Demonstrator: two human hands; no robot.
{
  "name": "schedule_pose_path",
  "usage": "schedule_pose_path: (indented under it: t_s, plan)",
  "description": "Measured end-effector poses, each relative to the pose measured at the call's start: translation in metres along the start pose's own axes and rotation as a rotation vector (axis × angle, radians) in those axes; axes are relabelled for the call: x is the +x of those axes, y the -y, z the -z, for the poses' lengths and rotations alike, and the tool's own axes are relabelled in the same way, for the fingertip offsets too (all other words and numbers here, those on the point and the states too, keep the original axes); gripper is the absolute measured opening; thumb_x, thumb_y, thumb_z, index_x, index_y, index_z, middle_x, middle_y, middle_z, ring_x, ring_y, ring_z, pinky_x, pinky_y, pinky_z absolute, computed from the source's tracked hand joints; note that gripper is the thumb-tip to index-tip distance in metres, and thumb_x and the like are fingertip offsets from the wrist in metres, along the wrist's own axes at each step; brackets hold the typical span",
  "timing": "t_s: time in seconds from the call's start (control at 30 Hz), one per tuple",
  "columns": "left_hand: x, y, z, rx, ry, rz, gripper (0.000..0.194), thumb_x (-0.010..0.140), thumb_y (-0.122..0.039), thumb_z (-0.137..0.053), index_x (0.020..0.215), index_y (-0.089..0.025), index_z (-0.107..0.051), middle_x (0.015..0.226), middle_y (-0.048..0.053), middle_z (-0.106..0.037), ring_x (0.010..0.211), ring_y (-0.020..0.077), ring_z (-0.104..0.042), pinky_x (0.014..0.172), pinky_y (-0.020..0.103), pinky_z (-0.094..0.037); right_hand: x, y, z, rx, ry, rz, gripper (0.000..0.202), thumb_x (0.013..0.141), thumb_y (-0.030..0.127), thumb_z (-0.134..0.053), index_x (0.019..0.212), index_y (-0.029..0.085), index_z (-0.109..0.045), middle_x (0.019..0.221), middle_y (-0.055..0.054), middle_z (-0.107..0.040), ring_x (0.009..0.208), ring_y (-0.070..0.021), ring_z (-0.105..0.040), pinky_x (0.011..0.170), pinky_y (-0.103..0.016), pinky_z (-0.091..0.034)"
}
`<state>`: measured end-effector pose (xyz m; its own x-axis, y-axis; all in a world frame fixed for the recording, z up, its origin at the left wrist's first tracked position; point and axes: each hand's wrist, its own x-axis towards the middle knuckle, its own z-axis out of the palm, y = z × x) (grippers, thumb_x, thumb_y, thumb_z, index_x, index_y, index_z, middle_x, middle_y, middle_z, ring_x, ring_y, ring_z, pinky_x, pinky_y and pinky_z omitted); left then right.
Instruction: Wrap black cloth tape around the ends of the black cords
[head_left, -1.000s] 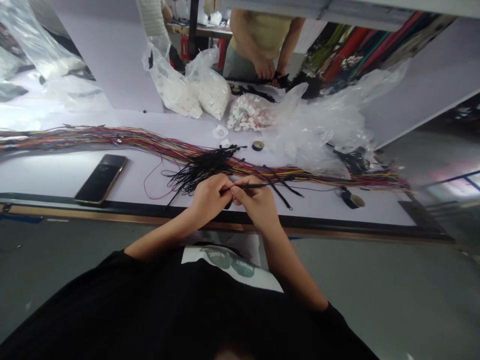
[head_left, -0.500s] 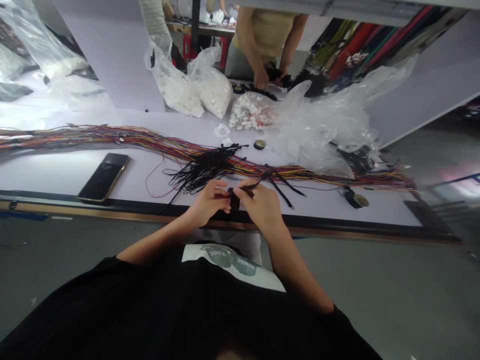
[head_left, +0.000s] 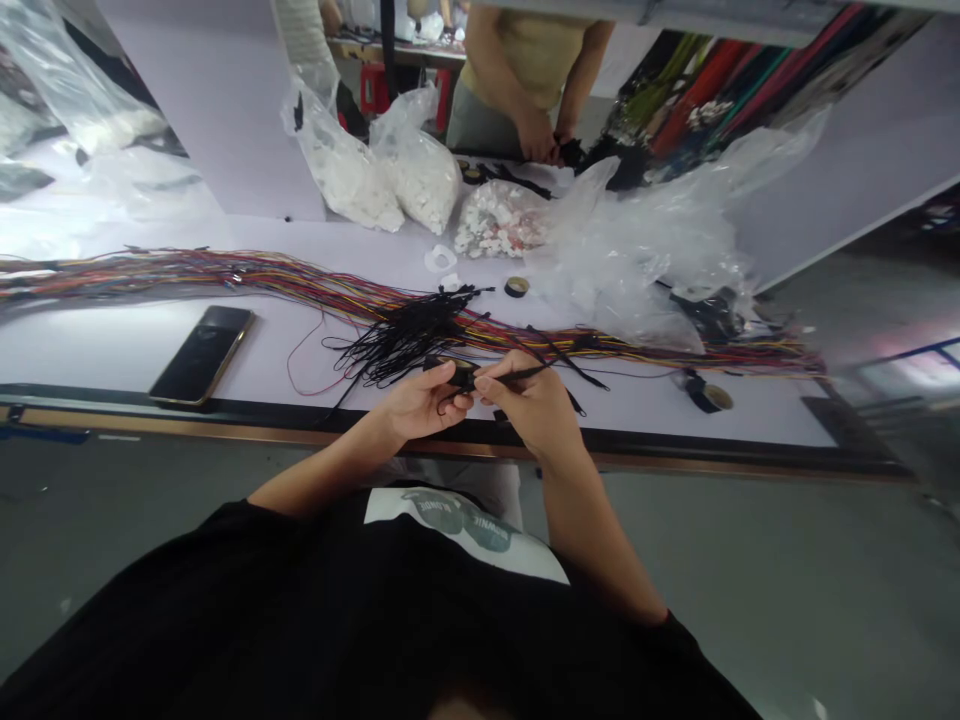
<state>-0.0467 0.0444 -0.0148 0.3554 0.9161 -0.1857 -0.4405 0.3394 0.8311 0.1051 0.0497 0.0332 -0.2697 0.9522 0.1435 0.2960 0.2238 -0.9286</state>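
Note:
Over the table's front edge my two hands meet. My left hand [head_left: 429,405] is closed around a roll of black tape [head_left: 463,374], its core partly showing. My right hand [head_left: 538,408] pinches a thin black sleeved cable [head_left: 527,373] right beside the roll; its fingertips almost touch those of my left hand. Whether tape is stuck to the cable is too small to tell. Behind my left hand lies a heap of black cables with looped ends [head_left: 405,335]. It rests on a long bundle of coloured wires [head_left: 300,283] that runs across the table.
A phone [head_left: 204,355] lies at left. Two more tape rolls rest on the table, one behind my hands [head_left: 517,287] and another at right [head_left: 706,392]. Clear bags of white parts [head_left: 427,185] stand at the back. A person in a yellow top [head_left: 536,70] works opposite.
The tape roll has turned and shifted up and slightly left, so its core shows. My left hand has opened out under it; my right hand still pinches the cable, slightly further right.

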Motion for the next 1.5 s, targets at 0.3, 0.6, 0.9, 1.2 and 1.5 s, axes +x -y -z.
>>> schedule_pose_path:
  t_s: [0.3,0.6,0.9,1.2,1.5]
  plan:
    - [-0.024,-0.003,0.002,0.595,-0.152,-0.564,0.068,0.041,-0.042,-0.084,0.096,-0.021,-0.049,0.096,0.005,-0.054,0.095,0.0210,-0.052,0.088,0.037,-0.042,0.001,0.001,-0.003,-0.136,-0.113,-0.016,0.025,0.071,0.037,-0.063,0.056,0.020,-0.053,0.052,0.001,-0.060,0.053,-0.0139,-0.057,0.055,-0.027,-0.042]
    - [-0.026,-0.009,-0.004,0.665,-0.086,-0.508,0.038,0.077,-0.057,-0.053,0.076,-0.019,-0.055,0.086,0.005,-0.056,0.083,0.0165,-0.055,0.078,0.031,-0.045,0.000,0.007,-0.005,-0.115,-0.141,0.134,0.018,0.069,0.030,-0.065,0.056,0.021,-0.056,0.065,0.000,-0.065,0.063,-0.0143,-0.058,0.063,-0.029,-0.044]
    - [-0.020,-0.022,-0.010,1.009,-0.269,-0.495,0.008,0.070,-0.014,-0.059,0.066,-0.017,-0.054,0.070,-0.001,-0.053,0.068,0.0122,-0.050,0.064,0.024,-0.040,-0.009,-0.005,-0.023,-0.020,-0.302,0.132,0.018,0.072,0.035,-0.064,0.060,0.023,-0.060,0.068,0.000,-0.066,0.068,-0.0166,-0.059,0.069,-0.032,-0.046]
    - [-0.019,-0.009,-0.015,1.100,-0.363,-0.584,0.001,0.078,-0.018,-0.053,0.077,-0.019,-0.053,0.072,0.001,-0.059,0.070,0.0141,-0.054,0.069,0.026,-0.041,-0.004,-0.004,-0.020,-0.078,-0.156,0.057,0.016,0.075,0.037,-0.061,0.071,0.022,-0.059,0.066,0.001,-0.062,0.064,-0.0149,-0.057,0.063,-0.028,-0.044]
    - [-0.023,-0.005,-0.010,0.961,-0.396,-0.488,0.007,0.070,-0.017,-0.061,0.075,-0.018,-0.055,0.073,0.000,-0.059,0.070,0.0133,-0.056,0.070,0.027,-0.044,-0.004,-0.005,-0.018,-0.167,-0.256,-0.024,0.025,0.075,0.046,-0.061,0.069,0.022,-0.056,0.064,-0.001,-0.066,0.069,-0.0206,-0.063,0.066,-0.032,-0.045]
